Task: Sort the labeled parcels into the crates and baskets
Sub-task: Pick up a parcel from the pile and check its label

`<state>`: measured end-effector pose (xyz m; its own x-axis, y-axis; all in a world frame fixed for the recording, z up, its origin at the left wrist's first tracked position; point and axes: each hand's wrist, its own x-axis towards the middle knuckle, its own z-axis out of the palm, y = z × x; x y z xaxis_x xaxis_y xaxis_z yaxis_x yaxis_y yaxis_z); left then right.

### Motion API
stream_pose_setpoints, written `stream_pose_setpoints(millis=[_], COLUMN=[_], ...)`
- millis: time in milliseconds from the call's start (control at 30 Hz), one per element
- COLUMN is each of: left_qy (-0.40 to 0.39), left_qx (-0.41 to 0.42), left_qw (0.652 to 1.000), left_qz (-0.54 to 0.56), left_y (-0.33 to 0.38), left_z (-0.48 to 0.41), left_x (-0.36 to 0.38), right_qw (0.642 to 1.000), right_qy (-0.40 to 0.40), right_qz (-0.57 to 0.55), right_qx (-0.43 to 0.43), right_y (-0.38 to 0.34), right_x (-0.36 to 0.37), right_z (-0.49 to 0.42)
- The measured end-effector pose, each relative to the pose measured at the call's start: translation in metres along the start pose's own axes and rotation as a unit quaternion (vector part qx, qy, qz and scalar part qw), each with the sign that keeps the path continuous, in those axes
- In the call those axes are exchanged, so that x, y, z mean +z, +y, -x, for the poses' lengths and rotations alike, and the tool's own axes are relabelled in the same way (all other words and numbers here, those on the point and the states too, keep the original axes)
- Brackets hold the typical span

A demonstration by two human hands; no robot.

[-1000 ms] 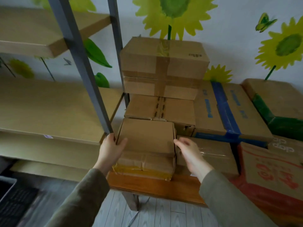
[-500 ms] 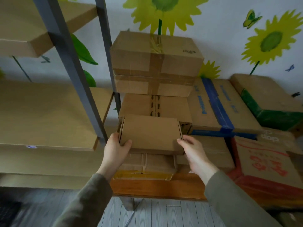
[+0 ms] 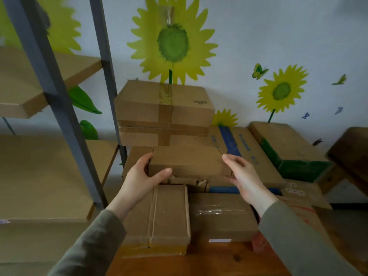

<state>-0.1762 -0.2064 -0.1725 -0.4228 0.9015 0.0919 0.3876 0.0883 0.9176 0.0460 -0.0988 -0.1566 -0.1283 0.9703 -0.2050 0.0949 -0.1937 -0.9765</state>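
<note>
At centre of view, the left hand (image 3: 139, 176) grasps the left end of a small plain parcel (image 3: 189, 162), thumb laid across its front face and fingers wrapped over its far corner. The right hand (image 3: 246, 176) meets the parcel's right end with curled fingers, the index tip at the upper right corner. The parcel thus spans the gap between the two hands, long axis running from 9 to 3 o'clock, held above the boxes below. At 6 o'clock from it lie a flat seamed parcel (image 3: 165, 216) and, touching that parcel's right side, a clear-taped parcel (image 3: 221, 214), both on a wooden table (image 3: 199, 263). At 12 o'clock stands a stack of two brown-taped boxes (image 3: 163, 108). At 2 o'clock lies a blue-taped box (image 3: 245, 148), with a green-banded box (image 3: 288, 152) beyond at 3 o'clock. A grey shelf rack (image 3: 59, 116) fills 9 o'clock, and a sunflower decal (image 3: 172, 42) marks the wall behind.
</note>
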Motion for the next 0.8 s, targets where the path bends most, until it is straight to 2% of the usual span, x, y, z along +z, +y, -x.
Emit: stream_pose_setpoints(millis=[167, 300, 433, 633, 800], left_qy=[0.017, 0.053, 0.096, 0.126, 0.141], left_qx=[0.048, 0.051, 0.028, 0.053, 0.032], left_qw=[0.997, 0.994, 0.994, 0.99, 0.99], left_qz=[-0.054, -0.079, -0.053, -0.044, 0.006], left_y=[0.019, 0.036, 0.05, 0.065, 0.067], left_z=[-0.022, -0.034, -0.044, -0.053, -0.055], left_x=[-0.006, -0.006, -0.004, -0.002, 0.0], right_qw=[0.998, 0.994, 0.991, 0.99, 0.995], right_qy=[-0.039, -0.057, -0.052, -0.021, -0.045], right_qz=[0.022, 0.064, 0.079, 0.072, 0.045], right_qx=[-0.039, -0.072, -0.095, -0.121, -0.081], right_y=[-0.029, -0.048, -0.063, -0.079, -0.085], right_x=[-0.018, -0.027, -0.028, -0.031, -0.028], right_z=[-0.007, -0.013, -0.017, -0.03, -0.038])
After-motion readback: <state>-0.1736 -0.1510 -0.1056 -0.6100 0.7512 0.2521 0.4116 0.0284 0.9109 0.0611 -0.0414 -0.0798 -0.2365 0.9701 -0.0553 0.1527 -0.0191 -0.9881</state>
